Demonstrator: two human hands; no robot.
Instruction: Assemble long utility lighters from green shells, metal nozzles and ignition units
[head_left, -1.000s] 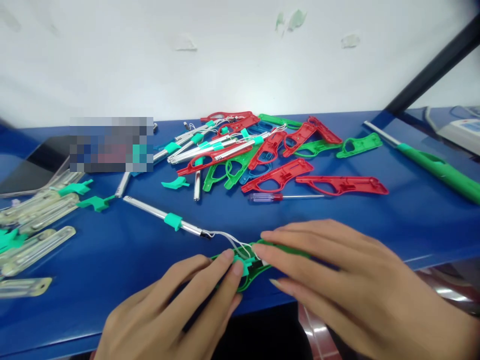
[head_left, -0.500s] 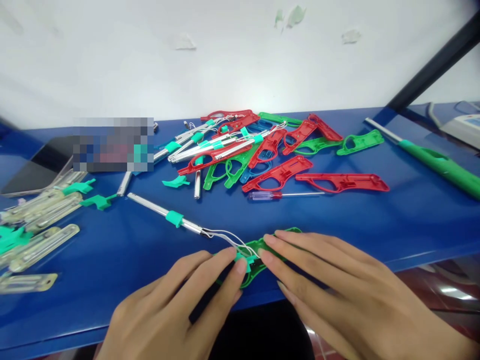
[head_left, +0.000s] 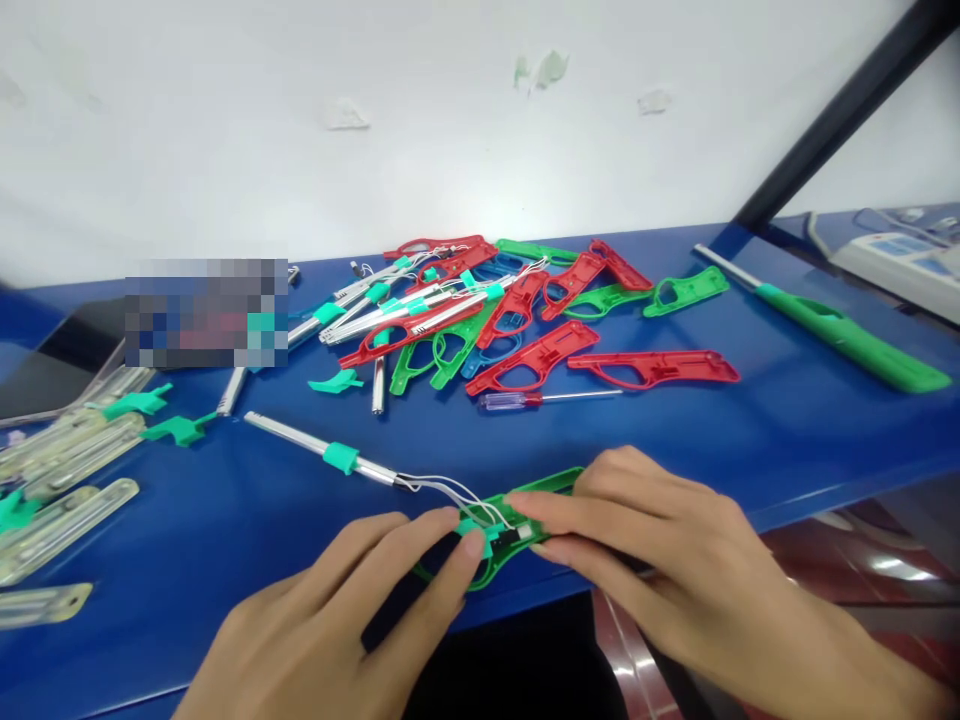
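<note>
A green lighter shell half [head_left: 491,573] lies open side up at the table's front edge between my hands. My left hand [head_left: 345,590] presses its fingertips on a teal trigger [head_left: 487,535] set in the shell. A small black and white part [head_left: 517,535] sits beside the trigger. White wires [head_left: 450,485] run from the shell to a silver metal tube [head_left: 292,440] with a teal clip [head_left: 341,458]. My right hand [head_left: 652,545] grips the shell's right part between thumb and fingers; its fingertips are near the wire ends.
Red, green and blue shell halves [head_left: 532,357] and silver tubes [head_left: 379,320] lie piled behind. A screwdriver [head_left: 514,401] lies before them. An assembled green lighter [head_left: 840,335] rests at right. Clear fuel tanks [head_left: 97,520] and teal triggers [head_left: 180,430] lie at left.
My right hand's fingers have curled in from lying spread over the shell, uncovering the black and white part. My left hand stays on the trigger. The view has shifted slightly.
</note>
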